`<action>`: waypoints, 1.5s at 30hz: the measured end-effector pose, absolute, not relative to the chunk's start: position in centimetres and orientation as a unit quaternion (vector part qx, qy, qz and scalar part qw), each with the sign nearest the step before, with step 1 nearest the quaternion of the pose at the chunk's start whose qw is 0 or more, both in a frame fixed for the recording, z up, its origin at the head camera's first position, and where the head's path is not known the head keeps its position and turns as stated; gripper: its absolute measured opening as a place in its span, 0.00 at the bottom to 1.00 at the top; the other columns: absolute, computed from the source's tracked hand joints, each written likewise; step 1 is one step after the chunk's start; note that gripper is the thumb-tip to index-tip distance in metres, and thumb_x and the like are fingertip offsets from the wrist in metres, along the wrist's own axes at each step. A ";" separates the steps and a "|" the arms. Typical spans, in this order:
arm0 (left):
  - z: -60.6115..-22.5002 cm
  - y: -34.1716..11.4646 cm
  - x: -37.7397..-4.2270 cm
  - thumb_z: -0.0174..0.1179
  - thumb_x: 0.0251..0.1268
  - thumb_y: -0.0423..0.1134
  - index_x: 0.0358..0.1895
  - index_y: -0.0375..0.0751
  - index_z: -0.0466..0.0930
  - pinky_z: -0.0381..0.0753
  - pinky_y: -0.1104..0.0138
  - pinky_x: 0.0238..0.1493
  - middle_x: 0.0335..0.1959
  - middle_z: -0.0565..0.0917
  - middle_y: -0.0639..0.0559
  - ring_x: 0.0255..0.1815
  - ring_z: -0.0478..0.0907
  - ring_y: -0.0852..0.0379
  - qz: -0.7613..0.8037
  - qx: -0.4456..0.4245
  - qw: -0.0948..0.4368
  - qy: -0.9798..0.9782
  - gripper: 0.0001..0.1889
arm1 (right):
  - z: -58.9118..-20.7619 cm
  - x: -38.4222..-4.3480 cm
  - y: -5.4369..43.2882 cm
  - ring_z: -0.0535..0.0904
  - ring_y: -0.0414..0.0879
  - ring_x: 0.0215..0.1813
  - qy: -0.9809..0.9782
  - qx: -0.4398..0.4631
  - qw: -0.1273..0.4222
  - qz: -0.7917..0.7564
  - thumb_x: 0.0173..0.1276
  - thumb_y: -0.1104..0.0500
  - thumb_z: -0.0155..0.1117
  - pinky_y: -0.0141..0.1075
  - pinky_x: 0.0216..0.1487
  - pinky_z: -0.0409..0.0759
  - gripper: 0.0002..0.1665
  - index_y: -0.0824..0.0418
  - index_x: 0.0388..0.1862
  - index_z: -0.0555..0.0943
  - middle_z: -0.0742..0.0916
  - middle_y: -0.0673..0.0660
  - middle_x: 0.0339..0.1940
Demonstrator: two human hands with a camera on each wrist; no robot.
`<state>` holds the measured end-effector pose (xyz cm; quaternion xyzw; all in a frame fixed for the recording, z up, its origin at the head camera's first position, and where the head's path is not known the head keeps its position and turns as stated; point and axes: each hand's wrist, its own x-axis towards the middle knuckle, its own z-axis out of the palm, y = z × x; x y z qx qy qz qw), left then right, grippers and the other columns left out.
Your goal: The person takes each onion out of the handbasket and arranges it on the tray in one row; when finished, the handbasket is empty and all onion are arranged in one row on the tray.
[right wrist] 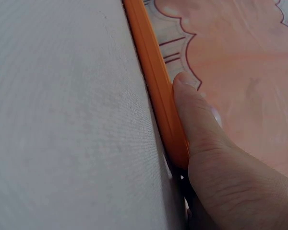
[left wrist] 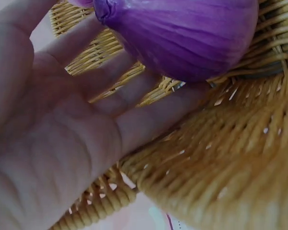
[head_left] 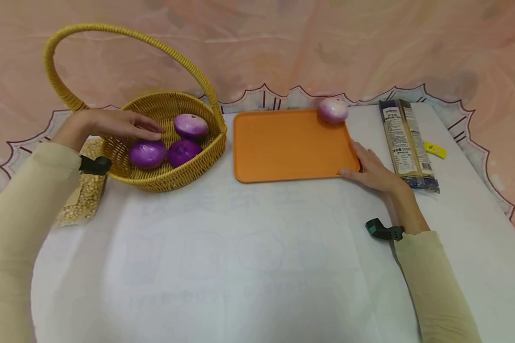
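Observation:
My left hand (head_left: 122, 125) reaches over the rim of a yellow wicker basket (head_left: 163, 183) with a tall handle. Its loosely extended fingers (left wrist: 153, 115) lie beside a purple onion (head_left: 147, 154), right at its skin in the left wrist view. Two more onions sit in the basket, a paler one (head_left: 191, 126) at the back and a dark one (head_left: 183, 152) in front. At the front right corner of an orange tray (head_left: 289, 147), my right hand (head_left: 375, 169) grips the edge, thumb (right wrist: 194, 110) along the rim. Another onion (head_left: 333, 110) rests on the tray's back right corner.
A clear bag of corn kernels (head_left: 86, 195) lies left of the basket, partly under the left forearm. Right of the tray is a long packet of noodles (head_left: 405, 143), with a small yellow tag (head_left: 435, 149) beside it. A white cloth (head_left: 249, 267) covers the table.

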<state>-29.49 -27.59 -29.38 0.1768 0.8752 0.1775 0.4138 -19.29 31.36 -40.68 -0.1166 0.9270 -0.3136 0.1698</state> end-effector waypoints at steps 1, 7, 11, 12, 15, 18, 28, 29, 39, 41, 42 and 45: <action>-29.4 -27.6 -29.5 0.46 0.74 0.57 0.75 0.36 0.55 0.63 0.42 0.70 0.74 0.58 0.33 0.73 0.59 0.35 0.179 0.176 0.423 0.871 0.36 | -40.7 -19.3 31.3 0.34 0.57 0.82 0.927 -0.115 0.171 -0.315 0.67 0.40 0.60 0.52 0.79 0.27 0.60 0.57 0.80 0.34 0.42 0.60 0.82; -29.8 -27.5 -29.5 0.54 0.70 0.55 0.74 0.40 0.58 0.59 0.37 0.69 0.74 0.57 0.33 0.74 0.53 0.33 0.168 0.180 0.426 0.871 0.35 | -40.5 -19.3 31.3 0.33 0.57 0.82 0.927 -0.104 0.179 -0.313 0.67 0.39 0.60 0.52 0.79 0.27 0.60 0.56 0.80 0.33 0.42 0.59 0.82; -29.9 -27.5 -29.5 0.56 0.68 0.55 0.74 0.42 0.58 0.55 0.33 0.68 0.74 0.52 0.32 0.74 0.48 0.30 0.170 0.172 0.431 0.869 0.36 | -40.4 -19.3 31.3 0.33 0.56 0.82 0.926 -0.102 0.180 -0.314 0.67 0.39 0.61 0.52 0.79 0.27 0.60 0.55 0.80 0.33 0.42 0.59 0.82; -30.0 -27.5 -29.5 0.56 0.68 0.55 0.74 0.42 0.58 0.55 0.33 0.68 0.74 0.52 0.31 0.74 0.48 0.30 0.169 0.170 0.431 0.870 0.37 | -40.4 -19.3 31.3 0.33 0.56 0.82 0.926 -0.101 0.180 -0.315 0.67 0.39 0.61 0.52 0.79 0.27 0.60 0.55 0.80 0.33 0.42 0.58 0.82; -30.1 -27.6 -29.5 0.57 0.67 0.57 0.75 0.43 0.56 0.52 0.31 0.67 0.74 0.50 0.29 0.73 0.46 0.29 0.157 0.171 0.435 0.870 0.38 | -40.5 -19.3 31.3 0.33 0.56 0.82 0.926 -0.102 0.179 -0.315 0.67 0.39 0.61 0.52 0.79 0.27 0.60 0.55 0.80 0.33 0.42 0.58 0.82; -30.0 -27.7 -29.6 0.58 0.65 0.57 0.76 0.45 0.54 0.51 0.29 0.66 0.74 0.48 0.28 0.73 0.45 0.28 0.144 0.174 0.442 0.868 0.41 | -40.5 -19.3 31.3 0.33 0.56 0.82 0.926 -0.102 0.179 -0.315 0.66 0.39 0.61 0.52 0.79 0.27 0.60 0.54 0.80 0.33 0.42 0.58 0.82; -30.0 -27.5 -29.6 0.61 0.64 0.55 0.77 0.44 0.51 0.55 0.31 0.66 0.73 0.51 0.29 0.72 0.49 0.30 0.138 0.183 0.446 0.865 0.43 | -40.7 -19.3 31.5 0.34 0.56 0.82 0.926 -0.105 0.171 -0.320 0.67 0.40 0.61 0.52 0.79 0.27 0.59 0.54 0.80 0.34 0.42 0.58 0.82; -30.0 -27.4 -29.5 0.61 0.64 0.55 0.77 0.44 0.50 0.54 0.31 0.66 0.73 0.51 0.29 0.72 0.49 0.30 0.138 0.182 0.447 0.865 0.43 | -40.7 -19.2 31.5 0.34 0.56 0.82 0.926 -0.105 0.170 -0.320 0.67 0.40 0.61 0.51 0.80 0.27 0.59 0.54 0.80 0.34 0.43 0.58 0.82; -30.2 -27.0 -29.5 0.59 0.64 0.59 0.77 0.43 0.51 0.59 0.33 0.65 0.71 0.56 0.28 0.70 0.54 0.31 0.119 0.189 0.442 0.869 0.44 | -41.1 -19.4 31.4 0.36 0.57 0.82 0.929 -0.126 0.156 -0.312 0.68 0.41 0.60 0.52 0.79 0.28 0.58 0.59 0.80 0.35 0.44 0.61 0.82; -30.1 -26.9 -29.4 0.59 0.64 0.59 0.76 0.43 0.52 0.61 0.34 0.65 0.71 0.57 0.29 0.69 0.55 0.31 0.116 0.191 0.444 0.868 0.43 | -41.0 -19.4 31.4 0.35 0.57 0.82 0.929 -0.125 0.157 -0.312 0.68 0.41 0.60 0.51 0.79 0.27 0.58 0.58 0.80 0.35 0.44 0.61 0.82; -30.1 -26.9 -29.4 0.58 0.64 0.59 0.76 0.44 0.53 0.61 0.33 0.64 0.71 0.57 0.29 0.69 0.55 0.31 0.115 0.193 0.444 0.868 0.43 | -40.9 -19.4 31.4 0.35 0.57 0.82 0.929 -0.124 0.157 -0.312 0.68 0.40 0.60 0.51 0.80 0.27 0.58 0.58 0.80 0.35 0.44 0.61 0.82; -30.0 -26.8 -29.4 0.57 0.64 0.60 0.76 0.45 0.54 0.61 0.33 0.64 0.71 0.58 0.29 0.69 0.55 0.31 0.113 0.193 0.444 0.868 0.42 | -40.8 -19.4 31.4 0.35 0.57 0.82 0.930 -0.119 0.159 -0.311 0.68 0.40 0.60 0.51 0.80 0.27 0.58 0.57 0.80 0.35 0.44 0.60 0.82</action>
